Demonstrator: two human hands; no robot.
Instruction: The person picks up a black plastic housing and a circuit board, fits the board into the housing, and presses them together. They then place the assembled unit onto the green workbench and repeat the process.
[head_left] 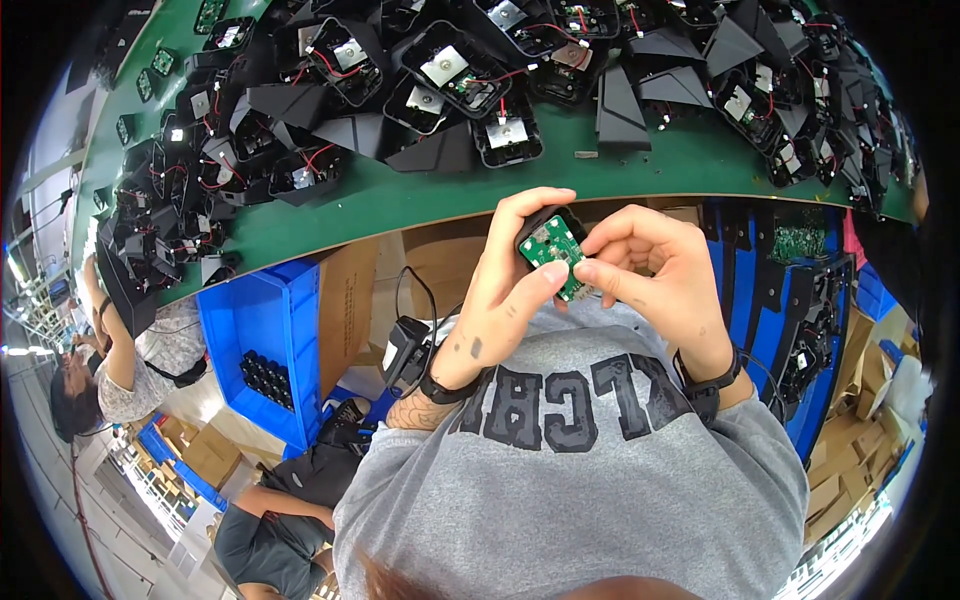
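Now both hands (pixel 590 290) hold green board (pixel 553 252), long axis up-left/down-right.

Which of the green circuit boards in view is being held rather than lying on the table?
The green circuit board pinched between left hand and right hand, below the table edge; the others sit in black housings.

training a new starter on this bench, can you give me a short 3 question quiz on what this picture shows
1. True or false: both hands hold the small green circuit board over the person's lap, off the green bench.
2. Which colour is the bin below the bench edge, on the person's left? A red, B blue, C yellow.
3. What lies heaped on the bench?

Key
1. True: the left hand and right hand pinch it together, with a black part behind it.
2. B.
3. Many open black housings with red wires and metal plates inside.
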